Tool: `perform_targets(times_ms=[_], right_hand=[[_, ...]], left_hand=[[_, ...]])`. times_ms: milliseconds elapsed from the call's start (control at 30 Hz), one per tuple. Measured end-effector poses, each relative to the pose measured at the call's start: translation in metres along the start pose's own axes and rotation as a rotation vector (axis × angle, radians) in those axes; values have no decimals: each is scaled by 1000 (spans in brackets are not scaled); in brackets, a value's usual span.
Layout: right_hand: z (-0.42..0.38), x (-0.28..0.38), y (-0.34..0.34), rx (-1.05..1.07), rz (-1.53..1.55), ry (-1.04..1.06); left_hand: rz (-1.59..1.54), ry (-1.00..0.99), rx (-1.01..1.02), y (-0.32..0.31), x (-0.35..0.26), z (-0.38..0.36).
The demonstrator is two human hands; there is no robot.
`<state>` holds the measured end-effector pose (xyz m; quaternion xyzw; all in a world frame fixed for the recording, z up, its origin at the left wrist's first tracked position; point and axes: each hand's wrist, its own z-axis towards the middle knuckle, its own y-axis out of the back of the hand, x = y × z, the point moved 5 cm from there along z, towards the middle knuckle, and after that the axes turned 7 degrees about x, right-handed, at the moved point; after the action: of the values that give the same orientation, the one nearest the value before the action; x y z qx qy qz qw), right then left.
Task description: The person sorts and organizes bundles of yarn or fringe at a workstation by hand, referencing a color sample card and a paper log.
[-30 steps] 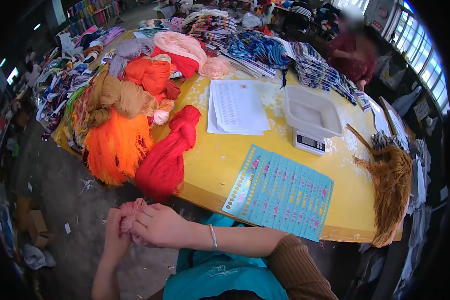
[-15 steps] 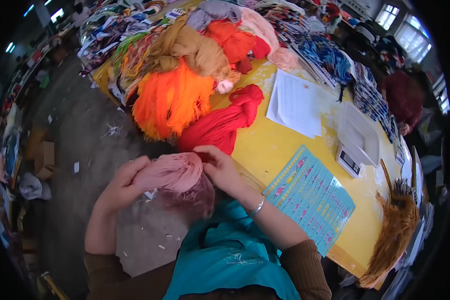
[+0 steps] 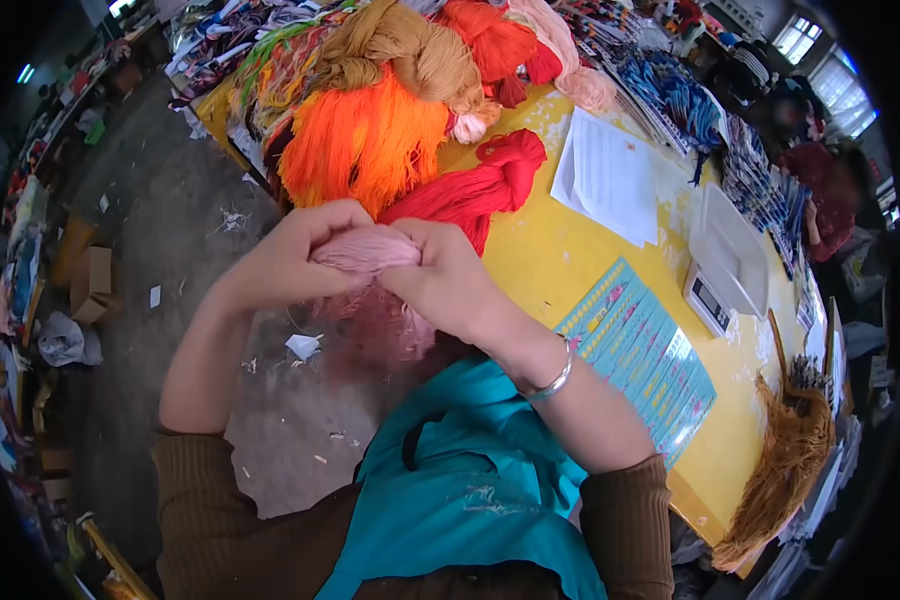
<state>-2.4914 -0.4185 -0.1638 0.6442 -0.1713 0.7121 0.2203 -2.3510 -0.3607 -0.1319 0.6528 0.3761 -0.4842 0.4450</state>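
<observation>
A pink hank of yarn (image 3: 368,250) is gripped between my two hands, in front of the table's near edge. My left hand (image 3: 305,248) has its fingers wrapped round one side of it. On the other side my right hand (image 3: 448,275) closes on the yarn, a silver bangle at its wrist. Loose pink strands hang below the hands, blurred at their lower ends. Just beyond, a red hank (image 3: 470,185) lies on the yellow table (image 3: 530,255), with a bright orange hank (image 3: 360,140) to its left.
Tan yarn (image 3: 400,50) and other hanks are heaped at the back. To the right lie paper sheets (image 3: 607,178), a turquoise patterned sheet (image 3: 645,355), a scale (image 3: 707,298) with a clear tray, and brown yarn (image 3: 780,470). Another person (image 3: 820,195) stands at far right.
Both hands have lifted the pink hank away from my body, toward the red hank. The right hand, looser on the yarn before, now grips it. The view has shifted slightly.
</observation>
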Motion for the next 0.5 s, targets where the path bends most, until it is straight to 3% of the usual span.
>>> perform_targets(times_ms=[100, 167, 233, 367, 400, 500], right_hand=[[2, 17, -5, -29, 154, -29], [1, 18, -5, -81, 256, -18], [-2, 17, 3, -135, 808, 84], [-10, 5, 22, -375, 1111, 228], [-13, -3, 27, -377, 1162, 174], [-17, -38, 34, -460, 753, 212]], left_hand=[[-147, -140, 12, 9, 18, -1], [-347, -17, 227, 6, 38, -5], [-416, 15, 375, 0, 75, -9], [-614, 87, 567, -35, 102, -29], [-622, 121, 608, -41, 103, -35], [-682, 97, 779, -54, 82, -48]])
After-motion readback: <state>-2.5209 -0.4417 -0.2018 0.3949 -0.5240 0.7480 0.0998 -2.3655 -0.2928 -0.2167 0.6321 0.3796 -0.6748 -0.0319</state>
